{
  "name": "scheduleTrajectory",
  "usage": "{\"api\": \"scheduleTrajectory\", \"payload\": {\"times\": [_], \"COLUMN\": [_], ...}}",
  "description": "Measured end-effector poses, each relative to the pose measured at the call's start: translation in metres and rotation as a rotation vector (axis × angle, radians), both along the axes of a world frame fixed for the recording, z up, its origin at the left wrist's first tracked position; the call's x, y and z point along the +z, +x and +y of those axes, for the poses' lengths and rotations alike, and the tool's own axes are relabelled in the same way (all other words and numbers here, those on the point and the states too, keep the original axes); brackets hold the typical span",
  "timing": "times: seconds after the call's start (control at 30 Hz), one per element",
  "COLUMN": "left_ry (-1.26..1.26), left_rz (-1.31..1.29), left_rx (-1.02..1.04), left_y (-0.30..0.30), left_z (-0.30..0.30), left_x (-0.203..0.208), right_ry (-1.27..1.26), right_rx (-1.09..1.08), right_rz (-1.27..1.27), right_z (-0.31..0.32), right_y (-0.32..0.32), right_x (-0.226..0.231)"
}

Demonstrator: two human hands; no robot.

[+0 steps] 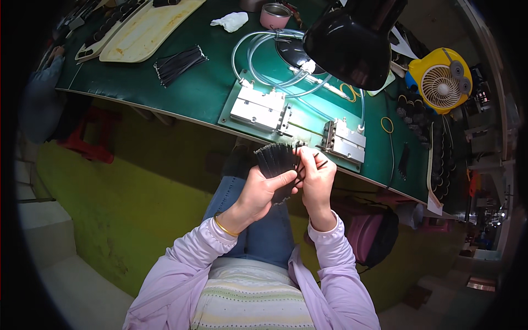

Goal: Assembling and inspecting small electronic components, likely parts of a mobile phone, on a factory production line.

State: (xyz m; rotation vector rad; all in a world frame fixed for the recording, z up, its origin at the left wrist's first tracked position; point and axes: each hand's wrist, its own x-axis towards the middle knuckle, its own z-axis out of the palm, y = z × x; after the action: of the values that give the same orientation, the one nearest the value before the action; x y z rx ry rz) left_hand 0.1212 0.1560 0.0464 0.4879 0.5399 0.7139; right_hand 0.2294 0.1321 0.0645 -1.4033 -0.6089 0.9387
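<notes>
Beside a green table [187, 104], the left hand [257, 191] clasps black strips [273, 160]; the right hand [319, 179] pinches some.

My lilac jacket [181, 254] is open, its cuffs [215, 236] gathered. Between its front edges shows my cream top [250, 305], banded green and yellow; beyond the jacket, blue jeans [272, 239]. At its left cuff, by my left hand [256, 192], is a yellow bracelet [224, 229].

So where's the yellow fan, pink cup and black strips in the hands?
Yellow fan [441, 87]: head view, its round grille.
Pink cup [274, 22]: head view, its outer side.
Black strips [275, 160]: head view, their upper part.
</notes>
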Motion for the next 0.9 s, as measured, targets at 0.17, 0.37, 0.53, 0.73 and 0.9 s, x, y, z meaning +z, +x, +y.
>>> {"api": "scheduleTrajectory", "payload": {"times": [0.17,0.37,0.53,0.73,0.9], "left_ry": [0.003,-0.001,0.007,0.035,0.089], "left_rz": [-0.001,-0.017,-0.009,0.024,-0.004], "left_rx": [-0.007,-0.012,-0.02,-0.03,-0.029], "left_y": [0.0,0.001,0.0,-0.001,-0.005], "left_z": [-0.001,-0.001,0.002,0.007,-0.001], "left_x": [0.0,-0.001,0.001,0.007,0.003], "right_ry": [-0.015,-0.013,-0.017,0.054,0.045], "right_rx": [-0.002,-0.012,-0.013,0.015,0.031], "right_rz": [0.016,0.019,-0.024,-0.049,-0.118], "right_z": [-0.001,-0.001,0.001,0.003,-0.007], "right_y": [0.0,0.0,0.0,0.002,-0.008], "right_x": [-0.001,0.0,-0.001,0.003,0.015]}}
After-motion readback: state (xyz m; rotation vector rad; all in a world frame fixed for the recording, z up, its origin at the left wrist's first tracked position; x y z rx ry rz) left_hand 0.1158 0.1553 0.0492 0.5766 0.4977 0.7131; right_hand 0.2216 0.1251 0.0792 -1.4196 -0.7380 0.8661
